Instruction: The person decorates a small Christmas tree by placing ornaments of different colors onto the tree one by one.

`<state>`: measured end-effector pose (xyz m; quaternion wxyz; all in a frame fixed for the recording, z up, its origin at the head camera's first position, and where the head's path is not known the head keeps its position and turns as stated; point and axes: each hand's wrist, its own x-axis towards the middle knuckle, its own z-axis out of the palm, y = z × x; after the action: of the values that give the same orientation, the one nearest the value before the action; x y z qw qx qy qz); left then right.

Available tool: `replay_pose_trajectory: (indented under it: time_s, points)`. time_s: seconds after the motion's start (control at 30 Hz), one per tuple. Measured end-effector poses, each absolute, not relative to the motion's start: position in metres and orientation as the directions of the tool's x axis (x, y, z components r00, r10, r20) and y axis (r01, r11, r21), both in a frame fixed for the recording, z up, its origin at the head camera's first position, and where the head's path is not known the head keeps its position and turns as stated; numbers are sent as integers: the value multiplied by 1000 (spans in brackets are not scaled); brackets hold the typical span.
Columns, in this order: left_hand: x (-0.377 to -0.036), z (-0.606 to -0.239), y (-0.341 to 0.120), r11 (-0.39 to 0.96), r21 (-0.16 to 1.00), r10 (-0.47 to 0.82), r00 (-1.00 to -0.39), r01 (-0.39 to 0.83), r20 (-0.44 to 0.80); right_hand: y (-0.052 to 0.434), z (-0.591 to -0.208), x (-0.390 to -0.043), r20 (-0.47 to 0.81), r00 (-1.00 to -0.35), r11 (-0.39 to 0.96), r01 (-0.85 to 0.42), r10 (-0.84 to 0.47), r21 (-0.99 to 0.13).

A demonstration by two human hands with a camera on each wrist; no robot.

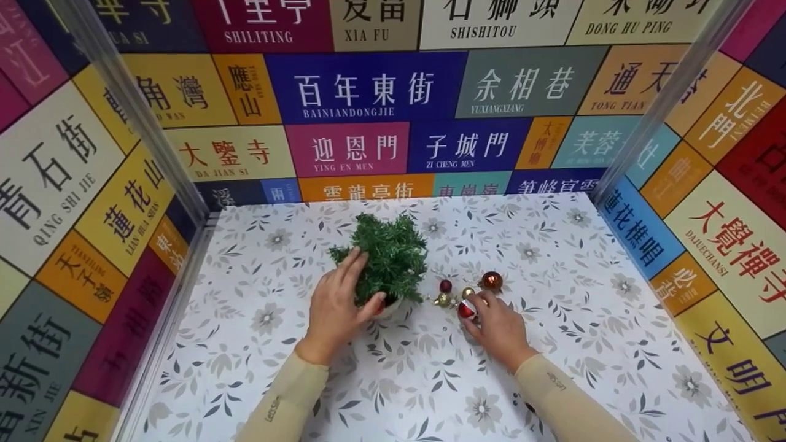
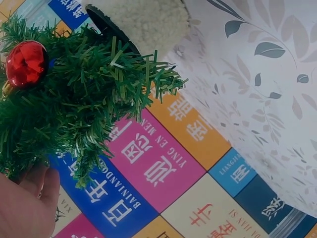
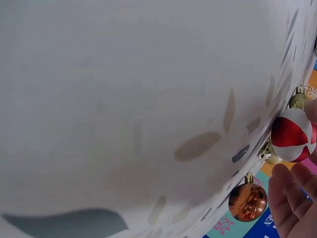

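A small artificial Christmas tree [image 1: 390, 255] in a pale pot [image 2: 148, 22] stands on the table. My left hand [image 1: 338, 304] rests against the tree's left side with its fingers fairly straight, the fingertips among the branches. A shiny red bauble [image 2: 27, 64] hangs on the tree, partly behind my left thumb in the head view. To the right of the tree, my right hand [image 1: 500, 325] pinches a red-and-white bauble [image 3: 292, 135] between thumb and fingers, low at the tabletop. Close by lie a copper-red bauble [image 1: 492, 280], a dark red one [image 1: 446, 286] and small gold ones [image 1: 443, 299].
The table [image 1: 479, 380] has a white cover with grey leaves and flowers. Colourful sign-printed panels [image 1: 368, 86] wall in the back and both sides, with metal corner posts [image 1: 651, 110] where they meet.
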<state>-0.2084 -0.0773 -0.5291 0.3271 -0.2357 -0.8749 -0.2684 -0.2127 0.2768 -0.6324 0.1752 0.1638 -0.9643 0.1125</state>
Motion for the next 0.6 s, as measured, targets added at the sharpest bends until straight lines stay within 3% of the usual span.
replay_pose_trajectory:
  time_s: [0.4,0.6]
  points:
    - [-208,-528,-79,740,321,239,-678,590,696,276,-633,-214,305,-921,918,-320,-244,-233]
    - [-209,-527,-82,732,317,243,-665,604,706,276,-635,-215,331,-913,916,-325,-238,-237]
